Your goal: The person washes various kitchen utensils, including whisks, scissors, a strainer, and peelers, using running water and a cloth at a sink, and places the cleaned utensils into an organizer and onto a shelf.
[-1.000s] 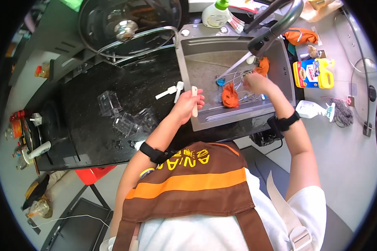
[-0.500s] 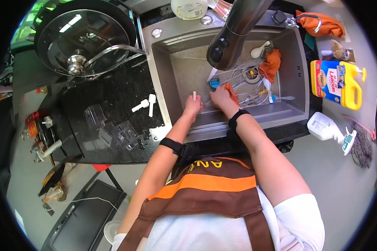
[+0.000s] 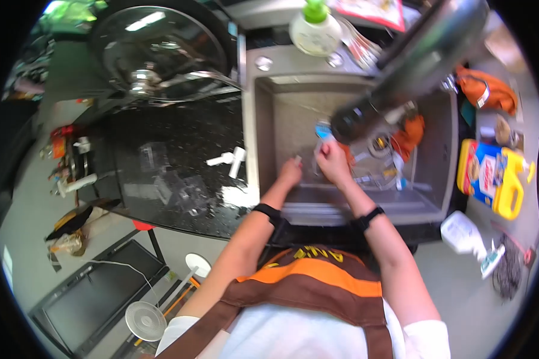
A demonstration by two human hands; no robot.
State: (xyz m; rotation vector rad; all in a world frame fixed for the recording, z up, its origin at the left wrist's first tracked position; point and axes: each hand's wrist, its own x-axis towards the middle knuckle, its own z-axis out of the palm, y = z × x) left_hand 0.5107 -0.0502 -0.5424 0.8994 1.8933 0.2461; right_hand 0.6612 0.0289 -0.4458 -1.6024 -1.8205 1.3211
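Over the basin of the sink (image 3: 365, 213), my left hand (image 3: 290, 172) is closed on a small pale stick-like piece (image 3: 297, 159), whose kind I cannot tell. My right hand (image 3: 334, 160) is closed just to its right, with the fingers curled; motion blur and the fingers hide what it grips. A see-through thing shows faintly between the hands. Right above my right fingers is a blue slotted piece (image 3: 323, 130). Beyond it, a wire rack (image 3: 371, 173) and an orange cloth (image 3: 410, 136) lie in the right side of the basin.
A dark faucet (image 3: 395, 90) hangs over the basin. Two white scoops (image 3: 236, 163) and clear plastic pieces (image 3: 182, 194) lie on the black counter. A large lidded pan (image 3: 161, 54) stands at left. The yellow detergent jug (image 3: 491, 176) and white spray bottle (image 3: 461, 233) are at right.
The whole view has shifted, with the sink now lower and farther right. My right hand has turned and closed more; the left still grips the pale piece.
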